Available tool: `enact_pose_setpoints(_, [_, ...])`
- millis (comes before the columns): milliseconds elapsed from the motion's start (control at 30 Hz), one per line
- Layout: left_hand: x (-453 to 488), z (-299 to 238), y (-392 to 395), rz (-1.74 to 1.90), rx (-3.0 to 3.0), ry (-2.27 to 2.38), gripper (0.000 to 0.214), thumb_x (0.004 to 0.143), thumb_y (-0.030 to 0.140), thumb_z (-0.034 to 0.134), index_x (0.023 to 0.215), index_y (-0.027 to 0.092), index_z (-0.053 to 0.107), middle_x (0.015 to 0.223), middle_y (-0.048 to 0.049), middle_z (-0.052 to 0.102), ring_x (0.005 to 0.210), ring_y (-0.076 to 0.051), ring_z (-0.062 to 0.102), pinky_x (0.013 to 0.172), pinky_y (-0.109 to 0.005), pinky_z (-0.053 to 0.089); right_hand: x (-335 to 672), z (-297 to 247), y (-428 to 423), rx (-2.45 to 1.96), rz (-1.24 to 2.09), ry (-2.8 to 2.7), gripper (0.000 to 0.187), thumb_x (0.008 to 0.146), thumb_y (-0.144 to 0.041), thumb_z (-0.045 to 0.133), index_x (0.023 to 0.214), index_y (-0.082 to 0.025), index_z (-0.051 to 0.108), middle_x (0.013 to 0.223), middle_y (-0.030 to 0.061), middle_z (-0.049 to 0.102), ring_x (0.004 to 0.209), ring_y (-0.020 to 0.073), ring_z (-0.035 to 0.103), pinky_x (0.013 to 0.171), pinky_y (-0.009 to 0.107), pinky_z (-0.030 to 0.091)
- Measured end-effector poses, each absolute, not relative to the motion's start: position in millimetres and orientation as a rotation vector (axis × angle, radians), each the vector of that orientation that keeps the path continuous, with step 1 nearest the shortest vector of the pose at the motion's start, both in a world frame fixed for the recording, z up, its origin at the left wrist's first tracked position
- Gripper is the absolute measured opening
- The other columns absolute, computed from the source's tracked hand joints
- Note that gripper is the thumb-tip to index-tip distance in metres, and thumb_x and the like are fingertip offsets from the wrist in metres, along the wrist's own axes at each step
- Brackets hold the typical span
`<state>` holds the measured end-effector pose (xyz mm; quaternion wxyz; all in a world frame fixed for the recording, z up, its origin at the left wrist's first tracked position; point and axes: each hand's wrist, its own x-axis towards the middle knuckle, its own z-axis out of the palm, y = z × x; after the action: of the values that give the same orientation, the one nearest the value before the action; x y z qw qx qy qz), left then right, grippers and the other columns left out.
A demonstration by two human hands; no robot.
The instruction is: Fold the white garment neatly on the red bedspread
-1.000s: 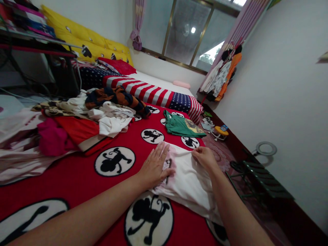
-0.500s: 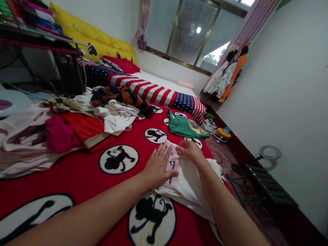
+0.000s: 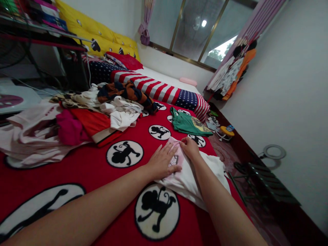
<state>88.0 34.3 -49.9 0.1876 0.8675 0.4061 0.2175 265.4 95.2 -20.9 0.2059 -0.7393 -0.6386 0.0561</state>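
A white shirt (image 3: 191, 182) with a pink printed panel lies partly folded on a red blanket (image 3: 102, 184) patterned with black monkeys in white ovals. My left hand (image 3: 165, 160) rests flat on the pink part, its fingers spread. At the shirt's far edge, my right hand (image 3: 189, 148) pinches the cloth between thumb and fingers. Just beyond the hands lies a folded green T-shirt (image 3: 188, 123) with a yellowish print.
To the left is a heap of loose clothes, with a red garment (image 3: 88, 124) and a white one (image 3: 123, 112). A bed with a flag-patterned cover (image 3: 159, 90) stands behind. A dark folding chair (image 3: 271, 184) is on the right.
My right hand has closed its fingers on the shirt's far edge, where they were loosely curled before. My left hand stays flat on the shirt. The view has shifted slightly.
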Motion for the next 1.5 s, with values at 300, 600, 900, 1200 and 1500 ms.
enact_pose_setpoints(300, [32,-20,62,0.603,1.898,1.201,0.029,0.082,0.041,0.059,0.084,0.013,0.066,0.073,-0.0048,0.068,0.063,-0.015,0.063,0.059,-0.025,0.050,242,-4,-27,-1.452,0.408,-1.909,0.007,0.082,-0.024,0.057,0.084,-0.020,0.063,0.082,0.0027,0.065,0.074,0.0155,0.058,0.070,0.026,0.045])
enact_pose_setpoints(600, [24,3,41,-0.014,1.864,0.911,0.020,0.069,0.030,0.070,0.061,0.013,0.064,0.053,-0.0007,0.062,0.047,-0.011,0.057,0.046,-0.019,0.040,229,-20,-65,-1.428,0.243,-2.129,0.004,0.082,-0.021,0.061,0.079,-0.020,0.064,0.082,0.0040,0.060,0.076,0.0173,0.056,0.069,0.028,0.042])
enact_pose_setpoints(900, [17,-8,52,-0.052,1.733,0.794,0.028,0.074,0.041,0.067,0.065,0.014,0.066,0.064,-0.0043,0.070,0.053,-0.011,0.062,0.045,-0.017,0.032,232,3,-42,-1.463,0.337,-2.015,0.020,0.086,-0.033,0.058,0.073,-0.020,0.064,0.077,0.0029,0.062,0.066,0.0140,0.056,0.063,0.025,0.041])
enact_pose_setpoints(1200, [22,-15,52,-0.031,1.688,0.808,0.025,0.075,0.035,0.065,0.063,0.013,0.062,0.059,-0.0038,0.068,0.049,-0.012,0.062,0.043,-0.017,0.035,229,-1,74,-1.967,0.141,-1.900,0.046,0.078,-0.035,0.064,0.120,-0.018,0.060,0.082,0.0064,0.072,0.078,0.0214,0.064,0.066,0.027,0.040])
enact_pose_setpoints(1500, [14,-8,58,-0.083,1.648,0.767,0.017,0.069,0.020,0.048,0.060,0.014,0.062,0.062,-0.0051,0.071,0.045,-0.012,0.060,0.038,-0.017,0.027,245,-24,89,-1.978,0.074,-1.630,0.032,0.088,-0.038,0.046,0.092,-0.015,0.068,0.087,0.0099,0.071,0.081,0.0202,0.064,0.071,0.028,0.042])
